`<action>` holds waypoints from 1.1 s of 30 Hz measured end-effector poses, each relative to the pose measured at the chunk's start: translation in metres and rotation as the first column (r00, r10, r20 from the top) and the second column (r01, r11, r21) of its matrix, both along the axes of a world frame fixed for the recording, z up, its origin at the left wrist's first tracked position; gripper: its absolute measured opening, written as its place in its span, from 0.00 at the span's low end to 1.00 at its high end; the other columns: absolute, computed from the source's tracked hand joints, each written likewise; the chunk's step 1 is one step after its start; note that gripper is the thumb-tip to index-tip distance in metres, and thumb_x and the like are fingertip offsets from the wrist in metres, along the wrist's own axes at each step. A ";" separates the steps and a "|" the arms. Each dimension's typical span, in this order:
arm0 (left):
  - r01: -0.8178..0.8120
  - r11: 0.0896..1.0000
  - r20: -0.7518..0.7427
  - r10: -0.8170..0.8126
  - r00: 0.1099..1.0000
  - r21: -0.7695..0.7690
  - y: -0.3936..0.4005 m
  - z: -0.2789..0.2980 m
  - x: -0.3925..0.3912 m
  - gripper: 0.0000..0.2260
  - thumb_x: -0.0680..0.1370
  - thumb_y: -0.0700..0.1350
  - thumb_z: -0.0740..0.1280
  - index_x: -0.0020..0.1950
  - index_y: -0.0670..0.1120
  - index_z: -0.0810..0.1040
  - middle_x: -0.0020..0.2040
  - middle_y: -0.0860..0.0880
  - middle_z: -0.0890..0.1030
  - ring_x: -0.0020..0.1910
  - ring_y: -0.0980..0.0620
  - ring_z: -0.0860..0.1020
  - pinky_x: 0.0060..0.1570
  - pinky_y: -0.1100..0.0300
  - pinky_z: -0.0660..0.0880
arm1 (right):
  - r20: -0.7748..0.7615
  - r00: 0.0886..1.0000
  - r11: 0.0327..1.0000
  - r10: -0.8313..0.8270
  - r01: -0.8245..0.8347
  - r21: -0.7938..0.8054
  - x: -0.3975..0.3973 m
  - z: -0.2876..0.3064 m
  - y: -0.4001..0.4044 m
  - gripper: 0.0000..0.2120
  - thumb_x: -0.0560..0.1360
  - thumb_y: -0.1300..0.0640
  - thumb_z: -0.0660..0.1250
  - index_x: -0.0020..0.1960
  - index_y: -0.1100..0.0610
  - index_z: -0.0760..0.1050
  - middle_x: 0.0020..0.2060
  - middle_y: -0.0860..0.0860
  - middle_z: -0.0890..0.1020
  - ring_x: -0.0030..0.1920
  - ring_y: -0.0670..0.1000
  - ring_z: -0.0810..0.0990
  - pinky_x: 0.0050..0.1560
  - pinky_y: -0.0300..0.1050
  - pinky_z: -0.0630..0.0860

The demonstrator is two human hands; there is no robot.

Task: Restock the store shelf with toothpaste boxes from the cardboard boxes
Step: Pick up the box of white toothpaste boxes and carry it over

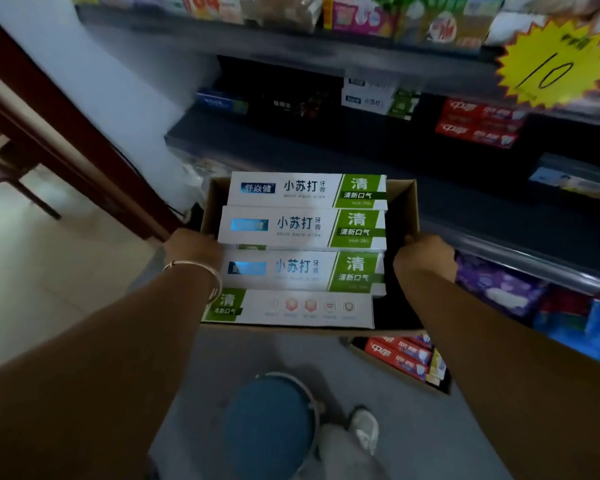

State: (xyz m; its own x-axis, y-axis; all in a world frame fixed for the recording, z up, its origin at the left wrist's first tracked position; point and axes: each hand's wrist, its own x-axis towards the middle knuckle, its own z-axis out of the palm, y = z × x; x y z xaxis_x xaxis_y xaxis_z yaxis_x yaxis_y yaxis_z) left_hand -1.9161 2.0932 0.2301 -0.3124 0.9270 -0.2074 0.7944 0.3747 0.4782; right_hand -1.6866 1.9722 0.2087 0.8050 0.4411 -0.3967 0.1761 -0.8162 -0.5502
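Left hand [193,245] and right hand [425,252] grip the cardboard box [404,209] by its sides, its white-and-green toothpaste boxes [302,227] lying crosswise, the shelf [291,147] straight ahead.

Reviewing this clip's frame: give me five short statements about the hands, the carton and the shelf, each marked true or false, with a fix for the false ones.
1. Both hands hold the cardboard box by its sides. True: the left hand and right hand grip opposite walls.
2. The box holds red toothpaste boxes. False: it holds white and green toothpaste boxes.
3. A second carton with red boxes sits on the floor. True.
4. The left wrist is bare. False: it wears a thin bracelet.
5. A yellow starburst price sign hangs at the upper right. True.
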 end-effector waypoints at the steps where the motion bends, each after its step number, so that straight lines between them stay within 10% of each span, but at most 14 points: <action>1: 0.015 1.000 -0.010 -0.015 1.000 -0.002 0.004 -0.007 0.006 0.15 0.78 0.43 0.63 0.58 0.33 0.74 0.58 0.34 0.77 0.57 0.36 0.75 0.47 0.53 0.69 | 0.004 1.000 1.000 -0.005 0.005 -0.011 0.005 -0.005 0.002 0.15 0.80 0.55 0.57 0.61 0.61 0.74 0.59 0.61 0.77 0.59 0.62 0.76 0.55 0.50 0.73; 33: 0.374 0.896 -0.003 -0.386 0.923 -0.238 0.201 -0.208 -0.003 0.13 0.78 0.42 0.63 0.58 0.38 0.79 0.57 0.34 0.78 0.57 0.34 0.75 0.54 0.49 0.73 | 0.058 0.888 0.859 -0.456 0.456 -0.232 -0.088 -0.177 0.120 0.16 0.82 0.54 0.54 0.59 0.62 0.75 0.54 0.63 0.78 0.56 0.63 0.76 0.45 0.45 0.64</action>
